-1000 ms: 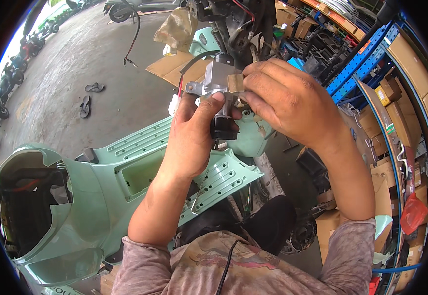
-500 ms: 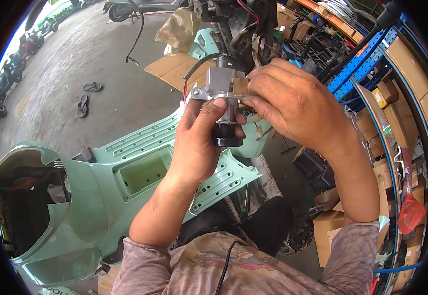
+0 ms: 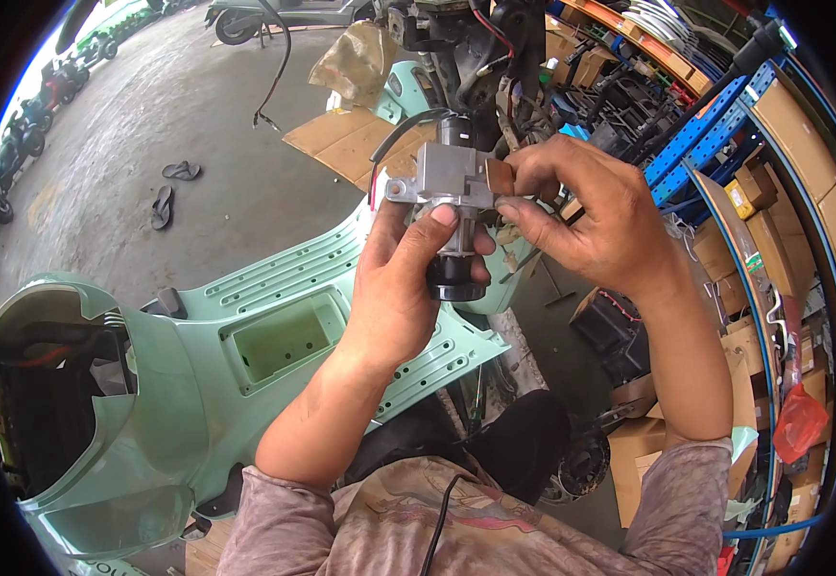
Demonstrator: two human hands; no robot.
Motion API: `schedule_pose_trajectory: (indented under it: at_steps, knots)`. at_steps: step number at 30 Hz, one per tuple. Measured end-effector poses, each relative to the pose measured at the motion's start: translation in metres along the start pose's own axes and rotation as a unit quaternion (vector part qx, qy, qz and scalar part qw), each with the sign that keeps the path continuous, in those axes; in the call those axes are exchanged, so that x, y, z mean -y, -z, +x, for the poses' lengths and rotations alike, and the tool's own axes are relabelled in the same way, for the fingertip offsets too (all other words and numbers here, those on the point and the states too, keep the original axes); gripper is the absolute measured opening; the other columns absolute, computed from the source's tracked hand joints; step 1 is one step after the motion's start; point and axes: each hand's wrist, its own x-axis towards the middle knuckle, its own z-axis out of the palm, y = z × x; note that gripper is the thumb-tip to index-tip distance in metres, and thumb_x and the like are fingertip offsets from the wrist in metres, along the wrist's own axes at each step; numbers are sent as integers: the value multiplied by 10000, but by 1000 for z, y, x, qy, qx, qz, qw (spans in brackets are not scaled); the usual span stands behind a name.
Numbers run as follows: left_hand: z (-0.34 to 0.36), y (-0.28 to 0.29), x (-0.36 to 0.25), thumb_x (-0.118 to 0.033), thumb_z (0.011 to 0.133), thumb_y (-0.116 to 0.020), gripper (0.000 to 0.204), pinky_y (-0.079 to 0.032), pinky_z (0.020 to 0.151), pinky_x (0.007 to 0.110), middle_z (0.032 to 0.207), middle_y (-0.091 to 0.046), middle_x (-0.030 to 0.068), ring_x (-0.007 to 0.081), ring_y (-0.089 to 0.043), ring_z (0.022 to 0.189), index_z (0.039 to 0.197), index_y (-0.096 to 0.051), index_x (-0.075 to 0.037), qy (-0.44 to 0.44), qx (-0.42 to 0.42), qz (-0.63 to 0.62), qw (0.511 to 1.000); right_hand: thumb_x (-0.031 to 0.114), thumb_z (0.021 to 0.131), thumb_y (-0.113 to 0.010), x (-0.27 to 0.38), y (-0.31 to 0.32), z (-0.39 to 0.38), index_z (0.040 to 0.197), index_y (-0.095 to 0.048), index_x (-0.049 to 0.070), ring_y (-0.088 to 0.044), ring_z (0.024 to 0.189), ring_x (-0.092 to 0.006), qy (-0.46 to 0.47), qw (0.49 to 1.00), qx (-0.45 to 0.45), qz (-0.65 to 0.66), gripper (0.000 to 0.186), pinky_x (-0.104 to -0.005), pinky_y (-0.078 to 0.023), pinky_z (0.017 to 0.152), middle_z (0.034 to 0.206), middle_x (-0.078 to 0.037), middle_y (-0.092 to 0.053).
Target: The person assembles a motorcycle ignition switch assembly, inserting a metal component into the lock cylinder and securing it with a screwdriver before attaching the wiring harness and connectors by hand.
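My left hand (image 3: 404,278) grips a metal lock assembly (image 3: 449,171), with silver body, black cylinder ends and a wire with red lead trailing from its top, upright in front of me. My left thumb lies on its middle, fingertips showing round the right side. My right hand (image 3: 591,221) is closed at the assembly's right side, fingertips on a small tan plate (image 3: 498,178) and thumb tip at the metal flange. Mint-green scooter body panels (image 3: 188,365) lie beneath my arms.
A dark scooter frame (image 3: 476,48) with hanging wires stands ahead, beside cardboard (image 3: 327,144). At right are blue racks (image 3: 696,125), boxes and a red bag (image 3: 800,422). Two sandals (image 3: 162,206) lie on the floor at left, with several parked scooters (image 3: 24,144) farther off.
The assembly in my left hand has moved right and down. My right fingers have shifted and curled more, showing more of the tan plate and flange.
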Motion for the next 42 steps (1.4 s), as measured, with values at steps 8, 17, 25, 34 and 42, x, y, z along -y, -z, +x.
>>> schedule_pose_trajectory:
  at_steps: [8, 17, 25, 34, 42]
  knots:
    - [11, 26, 10, -308, 905, -543, 461, -513, 650, 317, 883, -635, 150, 196, -610, 686, 1241, -463, -2, -20, 85, -53, 995, 39, 797, -663, 6, 3, -12, 1186, -584, 12, -656, 795, -147, -113, 991, -29, 58, 397, -288, -531, 723, 982, -102, -704]
    - [17, 28, 14, -376, 882, -564, 441, -490, 703, 351, 803, -630, 107, 176, -587, 640, 1129, -545, -11, -13, 114, -95, 989, 29, 753, -670, -3, -5, -25, 1046, -576, 29, -638, 649, -154, -119, 987, -82, 76, 308, -282, -532, 598, 842, -83, -671]
    - [15, 23, 13, -407, 916, -507, 390, -428, 685, 356, 783, -609, 63, 150, -528, 627, 1082, -581, -62, 32, 88, -105, 990, 39, 775, -660, 2, -6, -22, 916, -568, 15, -632, 606, -158, -178, 977, -79, 89, 170, -291, -514, 574, 788, -83, -656]
    - [10, 17, 5, -327, 949, -516, 341, -499, 717, 388, 860, -651, 95, 190, -591, 681, 1131, -566, -43, 83, 2, -61, 995, 49, 860, -659, 10, 2, -11, 987, -630, 0, -644, 778, -187, -131, 989, -22, 58, 139, -315, -509, 685, 889, -92, -670]
    - [4, 4, -4, -215, 977, -514, 322, -533, 700, 321, 955, -648, 106, 186, -639, 773, 1235, -515, -23, 46, -26, 35, 998, 55, 842, -652, 9, -11, -3, 978, -636, 3, -676, 826, -308, -92, 995, 3, 37, 146, -393, -521, 714, 898, -157, -677]
